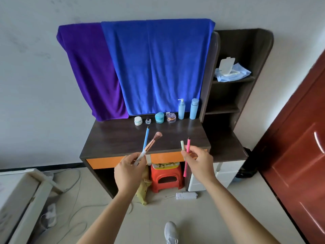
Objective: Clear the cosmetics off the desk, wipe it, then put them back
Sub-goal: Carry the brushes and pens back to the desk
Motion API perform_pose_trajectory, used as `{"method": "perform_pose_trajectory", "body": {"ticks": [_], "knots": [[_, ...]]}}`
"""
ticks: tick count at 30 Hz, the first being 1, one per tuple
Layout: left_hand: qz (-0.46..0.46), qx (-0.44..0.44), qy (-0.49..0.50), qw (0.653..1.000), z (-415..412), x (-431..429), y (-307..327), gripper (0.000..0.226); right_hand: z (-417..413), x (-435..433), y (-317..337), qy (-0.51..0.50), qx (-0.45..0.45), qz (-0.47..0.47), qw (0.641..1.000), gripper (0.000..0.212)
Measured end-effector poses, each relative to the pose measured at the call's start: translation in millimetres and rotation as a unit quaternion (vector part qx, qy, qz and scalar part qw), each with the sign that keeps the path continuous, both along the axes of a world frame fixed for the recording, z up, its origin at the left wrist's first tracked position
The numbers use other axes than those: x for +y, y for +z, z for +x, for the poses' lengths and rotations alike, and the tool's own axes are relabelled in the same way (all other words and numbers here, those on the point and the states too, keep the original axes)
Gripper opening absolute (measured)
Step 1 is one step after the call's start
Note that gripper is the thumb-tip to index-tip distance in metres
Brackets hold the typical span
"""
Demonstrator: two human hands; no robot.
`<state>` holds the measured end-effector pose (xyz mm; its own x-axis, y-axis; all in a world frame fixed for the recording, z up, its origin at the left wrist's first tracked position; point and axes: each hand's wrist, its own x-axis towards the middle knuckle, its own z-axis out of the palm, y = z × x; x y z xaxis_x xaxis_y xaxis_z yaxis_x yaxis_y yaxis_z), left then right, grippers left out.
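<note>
gripping one brush [153, 140], one blue pencil [146, 138] in my left hand [129, 170], i pinch one pink pencil [187, 147], one stick [182, 145] in my right hand [198, 163].

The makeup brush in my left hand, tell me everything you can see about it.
The makeup brush has a fluffy pinkish bristle head, a shiny copper-coloured ferrule and a pale handle. The left hand pinches its handle together with a blue pencil that it crosses. It tilts up to the right, bristles away from the person, over the front edge of the desk.
</note>
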<state>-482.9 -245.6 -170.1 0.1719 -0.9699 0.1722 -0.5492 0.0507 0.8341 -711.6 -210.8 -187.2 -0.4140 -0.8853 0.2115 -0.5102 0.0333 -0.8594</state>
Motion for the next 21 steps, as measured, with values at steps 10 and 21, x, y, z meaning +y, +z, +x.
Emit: {"method": "perform_pose_trajectory", "body": {"ticks": [10, 21], "knots": [[0.066, -0.046, 0.025, 0.996, 2.5, -210.2, 3.8, 0.015, 3.4, -229.3, -17.2, 0.028, -0.058, 0.032, 0.997, 0.009], [0.153, 0.004, 0.056, 0.987, 55.0, -349.0, -42.5, 0.017, 58.3, -371.2, -50.3, 0.046, -0.072, 0.120, 0.989, 0.010]]}}
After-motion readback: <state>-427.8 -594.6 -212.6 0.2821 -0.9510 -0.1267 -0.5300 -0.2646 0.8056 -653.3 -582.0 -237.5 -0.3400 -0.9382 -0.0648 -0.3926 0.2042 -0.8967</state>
